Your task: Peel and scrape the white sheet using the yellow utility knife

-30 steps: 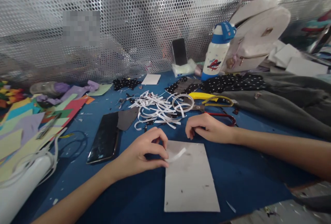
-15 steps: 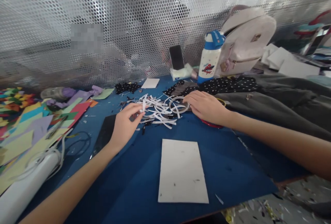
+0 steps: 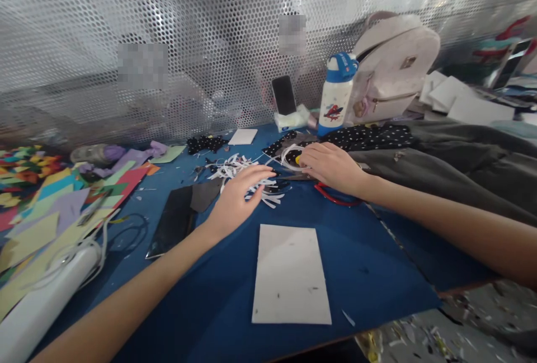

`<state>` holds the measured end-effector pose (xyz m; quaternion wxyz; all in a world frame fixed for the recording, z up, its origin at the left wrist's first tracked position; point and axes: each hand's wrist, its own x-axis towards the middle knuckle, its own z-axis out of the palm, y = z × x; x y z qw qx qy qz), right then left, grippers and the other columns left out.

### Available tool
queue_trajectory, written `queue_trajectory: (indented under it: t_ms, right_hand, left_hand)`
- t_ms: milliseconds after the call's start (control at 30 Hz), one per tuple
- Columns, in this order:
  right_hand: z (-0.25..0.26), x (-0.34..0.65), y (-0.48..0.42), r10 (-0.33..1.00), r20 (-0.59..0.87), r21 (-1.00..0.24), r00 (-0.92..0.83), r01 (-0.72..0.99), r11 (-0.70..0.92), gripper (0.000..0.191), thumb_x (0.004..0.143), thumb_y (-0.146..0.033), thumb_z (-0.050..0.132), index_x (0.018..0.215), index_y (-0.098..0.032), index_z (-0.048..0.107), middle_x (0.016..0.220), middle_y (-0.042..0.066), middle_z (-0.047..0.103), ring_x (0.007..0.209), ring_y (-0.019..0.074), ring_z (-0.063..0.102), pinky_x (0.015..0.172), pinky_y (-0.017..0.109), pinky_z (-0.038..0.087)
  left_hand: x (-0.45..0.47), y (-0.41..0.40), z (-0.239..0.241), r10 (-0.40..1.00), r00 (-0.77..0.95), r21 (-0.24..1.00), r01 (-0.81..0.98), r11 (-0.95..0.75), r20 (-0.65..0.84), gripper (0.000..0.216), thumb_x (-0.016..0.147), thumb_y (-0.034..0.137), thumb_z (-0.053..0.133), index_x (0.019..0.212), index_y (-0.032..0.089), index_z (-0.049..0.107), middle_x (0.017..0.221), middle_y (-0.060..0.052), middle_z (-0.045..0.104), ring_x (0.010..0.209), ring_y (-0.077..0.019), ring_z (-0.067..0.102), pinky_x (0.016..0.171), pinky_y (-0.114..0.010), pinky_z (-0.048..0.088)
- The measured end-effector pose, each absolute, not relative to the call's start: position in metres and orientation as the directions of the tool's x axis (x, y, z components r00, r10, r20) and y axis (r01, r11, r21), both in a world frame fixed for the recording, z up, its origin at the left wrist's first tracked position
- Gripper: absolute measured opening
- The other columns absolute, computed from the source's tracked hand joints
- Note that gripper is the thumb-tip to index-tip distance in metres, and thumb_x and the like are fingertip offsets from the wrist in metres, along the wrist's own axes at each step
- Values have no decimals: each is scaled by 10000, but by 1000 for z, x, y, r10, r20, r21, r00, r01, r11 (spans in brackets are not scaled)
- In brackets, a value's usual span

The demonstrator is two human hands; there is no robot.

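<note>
My left hand (image 3: 240,199) hovers over a pile of white paper strips (image 3: 230,166), fingers stretched out and thumb apart, holding nothing I can see. My right hand (image 3: 331,167) is closed with its fingers curled down beside a coil of white band (image 3: 289,158). A bit of yellow (image 3: 298,160) shows at its fingertips; what the hand grips is mostly hidden. Under that hand a red loop (image 3: 335,197), like a scissor handle, sticks out. In front of both hands lies a white rectangular card (image 3: 291,276) with small dark scraps on it.
On the left are coloured papers (image 3: 71,206), a white power strip (image 3: 50,307) and a black flat object (image 3: 172,222). Behind stand a phone (image 3: 284,95), a water bottle (image 3: 335,94) and a pale backpack (image 3: 390,72). Dark cloth (image 3: 440,167) covers the right side.
My left hand has moved right across the strips, and its pinch on a white strip has opened. My right hand has shifted slightly; yellow now shows at its fingertips and more of the red loop is visible.
</note>
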<state>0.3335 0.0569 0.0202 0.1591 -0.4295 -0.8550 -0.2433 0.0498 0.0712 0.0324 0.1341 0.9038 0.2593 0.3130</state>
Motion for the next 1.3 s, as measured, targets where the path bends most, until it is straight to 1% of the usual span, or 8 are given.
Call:
queue_trajectory:
  t_ms: [100, 267, 400, 600, 800, 967, 1167, 1300]
  right_hand:
    - [21, 330, 54, 634, 509, 298, -582, 810, 504, 143, 1000, -189, 526, 1010, -155, 665, 923, 95, 695, 925, 260, 594, 795, 367, 399]
    - [19, 325, 49, 583, 545, 281, -602, 787, 550, 225, 1038, -217, 470, 1008, -184, 690, 941, 84, 708, 902, 240, 591, 793, 359, 402]
    - [14, 324, 50, 569, 586, 188, -577, 780, 597, 202, 1035, -275, 506, 1029, -190, 690, 955, 63, 722, 879, 215, 609, 781, 338, 433]
    - [12, 324, 52, 567, 604, 114, -561, 764, 635, 191, 1028, -265, 521, 1020, -183, 693, 949, 74, 734, 857, 215, 631, 762, 339, 450]
    - [10, 325, 52, 540, 575, 153, -615, 729, 667, 196, 1028, -261, 524, 1043, -190, 705, 964, 70, 740, 894, 217, 652, 794, 351, 459]
    - [10, 325, 50, 485, 565, 227, -667, 691, 686, 206, 1025, -245, 522, 1023, -182, 718, 966, 84, 744, 920, 226, 644, 828, 363, 465]
    - [15, 321, 43, 398, 562, 300, -726, 627, 719, 210, 1014, -169, 517, 1050, -196, 723, 954, 49, 770, 950, 209, 649, 870, 357, 465]
    - [18, 319, 40, 369, 574, 321, -731, 615, 720, 221, 1015, -153, 507, 1052, -200, 719, 954, 39, 774, 947, 203, 653, 861, 355, 468]
  left_hand:
    - [67, 73, 25, 507, 741, 382, 356, -853, 441, 348, 992, 140, 503, 1293, 276, 616, 1420, -42, 576, 1345, -234, 522, 1147, -478, 428]
    - [81, 86, 11, 517, 743, 398, 359, -844, 426, 341, 961, 100, 548, 1270, 225, 621, 1531, -109, 430, 1445, -282, 402, 1173, -520, 386]
    - [75, 94, 7, 524, 734, 424, 347, -837, 432, 251, 975, 97, 551, 1198, 176, 638, 1522, -106, 449, 1421, -290, 432, 1141, -544, 408]
    - [66, 102, 10, 507, 734, 438, 312, -843, 452, 282, 1000, 172, 583, 1280, 165, 612, 1495, -112, 504, 1404, -295, 457, 1149, -577, 374]
    - [68, 98, 18, 488, 771, 521, 242, -818, 408, 181, 1017, 240, 587, 1153, 162, 677, 1244, -84, 677, 1168, -228, 648, 1020, -480, 521]
    - [68, 94, 25, 523, 763, 556, 264, -788, 380, 281, 1043, 243, 532, 1309, 187, 603, 1368, -109, 602, 1154, -224, 648, 945, -429, 568]
    - [66, 98, 14, 477, 810, 491, 280, -825, 341, 300, 1004, 312, 610, 1271, 177, 619, 1342, -107, 609, 1208, -261, 611, 1017, -505, 511]
    - [66, 97, 12, 480, 793, 457, 293, -840, 375, 263, 1002, 314, 612, 1221, 170, 636, 1293, -98, 628, 1141, -240, 636, 976, -473, 534]
